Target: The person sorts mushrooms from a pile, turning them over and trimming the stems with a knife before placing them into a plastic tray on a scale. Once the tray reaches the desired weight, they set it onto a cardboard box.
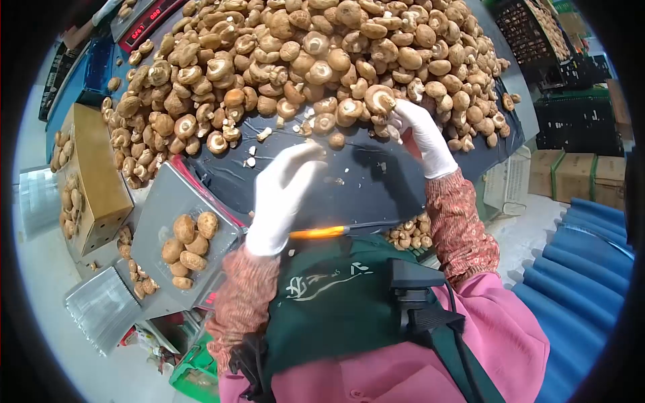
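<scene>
A large heap of brown mushrooms covers the far part of the dark table. My right hand, in a white glove, pinches a mushroom at the heap's near edge. My left hand, also gloved in white, hovers above the table to the left with its fingers apart and nothing held. Small cut stem pieces lie between the heap and my left hand. Several mushrooms rest on the grey scale plate left of my left arm.
An orange-handled tool lies at the table's near edge, beside more mushrooms. A cardboard box and clear trays are at left. Another person's arm shows at upper left by a second scale.
</scene>
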`<state>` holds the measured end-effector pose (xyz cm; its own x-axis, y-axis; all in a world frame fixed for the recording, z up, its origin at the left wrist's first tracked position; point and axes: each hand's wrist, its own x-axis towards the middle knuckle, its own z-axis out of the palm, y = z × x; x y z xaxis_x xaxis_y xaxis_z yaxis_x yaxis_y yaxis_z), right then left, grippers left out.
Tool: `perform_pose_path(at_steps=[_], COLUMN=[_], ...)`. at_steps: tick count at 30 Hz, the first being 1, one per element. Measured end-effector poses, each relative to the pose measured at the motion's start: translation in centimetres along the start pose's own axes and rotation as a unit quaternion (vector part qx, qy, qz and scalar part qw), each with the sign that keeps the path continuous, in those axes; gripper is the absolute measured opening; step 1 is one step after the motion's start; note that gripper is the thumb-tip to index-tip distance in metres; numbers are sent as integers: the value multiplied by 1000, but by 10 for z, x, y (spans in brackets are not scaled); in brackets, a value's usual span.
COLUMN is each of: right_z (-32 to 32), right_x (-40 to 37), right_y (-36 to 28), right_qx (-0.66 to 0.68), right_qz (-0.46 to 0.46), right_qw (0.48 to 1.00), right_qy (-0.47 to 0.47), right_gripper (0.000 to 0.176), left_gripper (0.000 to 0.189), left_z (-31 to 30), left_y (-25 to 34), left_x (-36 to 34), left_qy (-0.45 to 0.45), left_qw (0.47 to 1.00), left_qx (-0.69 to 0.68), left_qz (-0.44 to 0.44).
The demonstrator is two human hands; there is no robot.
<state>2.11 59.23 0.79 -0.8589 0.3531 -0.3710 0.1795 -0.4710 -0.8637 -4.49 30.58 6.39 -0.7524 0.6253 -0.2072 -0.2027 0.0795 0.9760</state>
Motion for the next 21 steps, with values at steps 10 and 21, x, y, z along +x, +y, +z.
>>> perform_pose_path(at_steps=[10, 21], right_z=[41, 58], right_x=[-45, -48], right_y=[-9, -38], right_qx=[-5, -243], right_qz=[107, -37], right_qw=[988, 964], right_qy=[-110, -105], right_gripper=[33, 30], left_gripper=[59, 43], left_z=[56, 49], left_y=[-14, -33], left_x=[38, 30], left_qy=[-23, 14], left_qw=[984, 925], left_qx=[-173, -376], left_qz=[-15, -53])
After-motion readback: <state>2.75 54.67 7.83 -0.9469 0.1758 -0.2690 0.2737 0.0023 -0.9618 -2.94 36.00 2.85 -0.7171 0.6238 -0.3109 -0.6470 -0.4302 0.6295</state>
